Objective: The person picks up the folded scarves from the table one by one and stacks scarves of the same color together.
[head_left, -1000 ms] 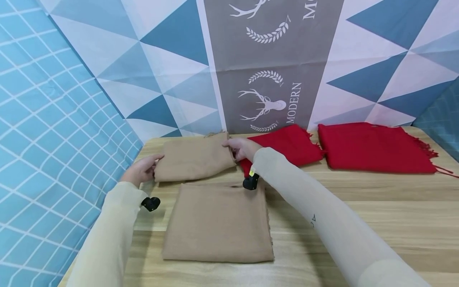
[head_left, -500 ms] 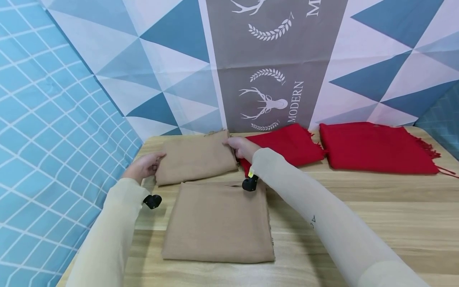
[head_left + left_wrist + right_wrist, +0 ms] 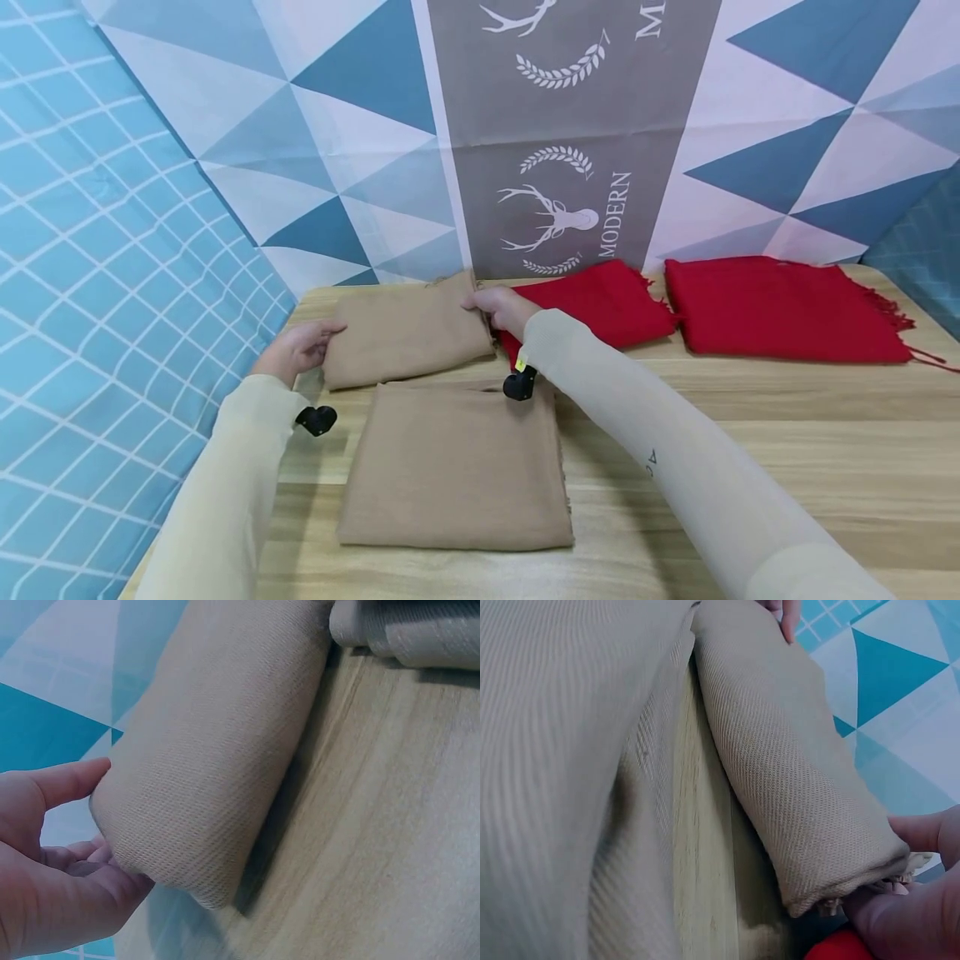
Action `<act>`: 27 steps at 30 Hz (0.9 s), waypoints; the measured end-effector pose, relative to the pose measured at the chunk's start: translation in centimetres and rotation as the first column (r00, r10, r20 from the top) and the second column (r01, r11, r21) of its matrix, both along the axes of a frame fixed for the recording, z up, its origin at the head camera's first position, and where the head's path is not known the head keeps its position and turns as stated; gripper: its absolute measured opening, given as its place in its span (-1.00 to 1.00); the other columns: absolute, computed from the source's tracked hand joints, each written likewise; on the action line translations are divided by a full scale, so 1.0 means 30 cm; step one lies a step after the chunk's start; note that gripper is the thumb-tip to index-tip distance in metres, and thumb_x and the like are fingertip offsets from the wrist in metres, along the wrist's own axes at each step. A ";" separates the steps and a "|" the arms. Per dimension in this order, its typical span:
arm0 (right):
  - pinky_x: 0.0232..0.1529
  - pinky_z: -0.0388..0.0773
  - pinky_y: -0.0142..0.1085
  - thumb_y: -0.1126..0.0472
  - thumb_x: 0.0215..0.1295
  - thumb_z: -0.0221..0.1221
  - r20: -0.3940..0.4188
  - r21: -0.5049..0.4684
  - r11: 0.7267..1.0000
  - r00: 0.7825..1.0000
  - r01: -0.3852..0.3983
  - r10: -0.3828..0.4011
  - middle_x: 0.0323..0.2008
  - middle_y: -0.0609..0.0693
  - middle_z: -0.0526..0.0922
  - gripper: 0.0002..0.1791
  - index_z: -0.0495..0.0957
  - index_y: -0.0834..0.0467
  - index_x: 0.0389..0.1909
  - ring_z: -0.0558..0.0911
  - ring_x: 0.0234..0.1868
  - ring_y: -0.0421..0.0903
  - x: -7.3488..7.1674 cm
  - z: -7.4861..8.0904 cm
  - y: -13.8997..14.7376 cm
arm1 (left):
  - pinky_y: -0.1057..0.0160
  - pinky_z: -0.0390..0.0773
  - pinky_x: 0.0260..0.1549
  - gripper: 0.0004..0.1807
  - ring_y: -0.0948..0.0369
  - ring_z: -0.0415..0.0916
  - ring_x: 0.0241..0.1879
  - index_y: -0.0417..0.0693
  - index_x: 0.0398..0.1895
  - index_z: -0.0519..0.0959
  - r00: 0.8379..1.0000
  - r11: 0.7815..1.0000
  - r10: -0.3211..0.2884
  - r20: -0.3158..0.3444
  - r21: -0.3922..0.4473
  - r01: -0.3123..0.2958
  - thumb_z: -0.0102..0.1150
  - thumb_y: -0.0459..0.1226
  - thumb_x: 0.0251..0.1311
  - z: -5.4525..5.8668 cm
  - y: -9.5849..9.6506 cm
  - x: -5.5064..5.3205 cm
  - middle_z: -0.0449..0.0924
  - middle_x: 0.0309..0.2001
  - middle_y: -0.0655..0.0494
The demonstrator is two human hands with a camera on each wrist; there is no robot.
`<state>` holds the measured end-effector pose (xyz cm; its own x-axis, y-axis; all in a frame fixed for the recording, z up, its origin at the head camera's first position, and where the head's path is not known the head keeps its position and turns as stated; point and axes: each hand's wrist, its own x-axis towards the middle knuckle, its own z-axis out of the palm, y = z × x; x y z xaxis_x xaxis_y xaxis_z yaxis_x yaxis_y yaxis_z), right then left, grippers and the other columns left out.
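Observation:
A folded beige scarf (image 3: pixel 405 329) lies at the back left of the table, with fringe showing at its right end. My left hand (image 3: pixel 298 348) pinches its left end; the left wrist view shows the index finger at the far corner and the thumb at the near side of the scarf (image 3: pixel 199 750). At the fringed end, my right hand (image 3: pixel 504 309) grips the scarf, thumb low and index finger on top in the right wrist view. A second folded beige scarf (image 3: pixel 457 467) lies flat in front, its fringe along the right side.
Right behind my right hand is a folded red scarf (image 3: pixel 600 304), set at an angle. Farther right lies another red scarf (image 3: pixel 780 308) with tassels at its right side. The wooden table (image 3: pixel 750 433) meets a patterned wall cloth (image 3: pixel 570 125) at the back and blue gridded cloth (image 3: pixel 112 292) at the left.
The back beige scarf's near left corner has come slightly toward me, nearer the front scarf. Both hands keep their hold with only small shifts; the other scarves stay put.

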<state>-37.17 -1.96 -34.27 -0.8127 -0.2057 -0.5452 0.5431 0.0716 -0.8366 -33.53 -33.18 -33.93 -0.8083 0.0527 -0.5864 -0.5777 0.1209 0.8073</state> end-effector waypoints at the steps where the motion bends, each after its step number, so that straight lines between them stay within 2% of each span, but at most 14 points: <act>1: 0.40 0.32 -0.12 0.32 0.31 0.12 -0.009 0.014 1.000 1.000 0.004 -0.004 0.29 0.14 0.38 -0.48 0.27 0.31 0.27 0.43 0.23 0.05 0.004 0.004 -0.001 | 0.47 0.53 -0.37 -0.89 0.44 0.52 -0.49 -0.03 -0.14 0.29 1.000 1.000 -0.003 -0.008 0.000 0.003 -0.11 -0.20 0.42 0.004 0.001 0.003 0.58 -0.55 0.32; 7: 0.25 0.48 -0.16 0.29 0.27 0.17 -0.031 0.072 0.997 0.999 0.036 -0.034 0.11 0.08 0.51 -0.56 0.41 0.24 0.16 0.53 0.06 0.03 0.030 0.034 0.001 | 0.48 0.54 -0.40 -0.90 0.43 0.52 -0.52 -0.06 -0.15 0.30 0.998 1.000 -0.004 -0.056 -0.007 0.004 -0.10 -0.23 0.42 0.033 0.014 0.023 0.59 -0.57 0.30; 12: 0.17 0.53 -0.18 0.28 0.23 0.22 -0.075 0.116 0.991 0.996 0.065 -0.056 -0.02 0.04 0.50 -0.53 0.40 0.27 0.16 0.52 -0.07 -0.03 0.071 0.079 0.006 | 0.48 0.56 -0.40 -0.92 0.43 0.55 -0.54 -0.09 -0.17 0.32 0.995 1.000 -0.004 -0.099 0.008 0.005 -0.08 -0.27 0.41 0.055 0.019 0.041 0.60 -0.57 0.28; 14: 0.19 0.53 -0.16 0.28 0.23 0.22 -0.080 0.112 0.991 0.995 0.068 -0.059 -0.02 0.05 0.49 -0.52 0.39 0.29 0.17 0.51 -0.07 -0.03 0.069 0.081 0.008 | 0.47 0.56 -0.39 -0.93 0.43 0.56 -0.53 -0.09 -0.17 0.32 0.994 1.000 -0.009 -0.110 0.015 0.011 -0.08 -0.28 0.40 0.064 0.021 0.049 0.61 -0.55 0.28; 17: 0.14 0.56 -0.14 0.29 0.19 0.26 -0.070 0.079 0.995 0.996 0.058 -0.052 -0.08 0.06 0.54 -0.56 0.45 0.32 0.08 0.57 -0.10 -0.03 0.037 0.049 0.012 | 0.47 0.57 -0.37 -0.92 0.42 0.57 -0.50 -0.08 -0.13 0.31 0.992 1.000 -0.020 -0.121 0.016 0.022 -0.09 -0.27 0.41 0.079 0.022 0.058 0.61 -0.53 0.28; 21: -0.12 0.65 -0.16 0.28 0.10 0.33 -0.051 0.025 1.000 0.999 0.011 -0.009 -0.24 0.04 0.63 -0.68 0.50 0.27 -0.14 0.65 -0.23 -0.02 -0.169 -0.120 0.006 | 0.48 0.57 -0.34 -0.88 0.44 0.56 -0.46 -0.07 -0.08 0.29 0.990 0.999 -0.047 -0.131 -0.005 0.047 -0.10 -0.24 0.42 0.105 0.027 0.073 0.61 -0.49 0.30; 24: -0.13 0.65 -0.17 0.27 0.10 0.34 -0.018 -0.029 0.999 0.999 -0.031 0.031 -0.21 0.02 0.65 -0.66 0.49 0.22 -0.12 0.66 -0.19 -0.02 -0.327 -0.244 0.001 | 0.48 0.57 -0.32 -0.85 0.44 0.54 -0.43 -0.05 -0.05 0.29 0.990 0.998 -0.053 -0.132 -0.027 0.050 -0.09 -0.22 0.42 0.126 0.031 0.086 0.58 -0.45 0.31; 26: -0.11 0.65 -0.17 0.26 0.08 0.37 -0.001 -0.056 0.997 0.998 -0.058 0.059 -0.19 0.03 0.65 -0.63 0.49 0.21 -0.10 0.66 -0.17 0.00 -0.341 -0.255 0.011 | 0.48 0.57 -0.31 -0.81 0.43 0.53 -0.42 -0.04 -0.01 0.28 0.991 0.999 -0.044 -0.129 -0.035 0.040 -0.08 -0.21 0.42 0.136 0.035 0.095 0.56 -0.42 0.31; 27: -0.05 0.64 -0.17 0.26 0.10 0.36 0.007 -0.070 0.995 0.998 -0.067 0.068 -0.13 0.04 0.65 -0.60 0.48 0.21 -0.05 0.66 -0.11 0.00 -0.324 -0.240 0.016 | 0.48 0.57 -0.31 -0.80 0.43 0.53 -0.42 -0.04 0.00 0.27 0.991 0.999 -0.040 -0.128 -0.037 0.035 -0.08 -0.21 0.42 0.141 0.036 0.099 0.55 -0.42 0.30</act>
<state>-46.88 -1.49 -41.47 -0.7903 -0.2980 -0.5353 0.5471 0.0500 -0.8356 -30.55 -32.11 -29.71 -0.8752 0.0657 -0.4793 -0.4635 0.1699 0.8697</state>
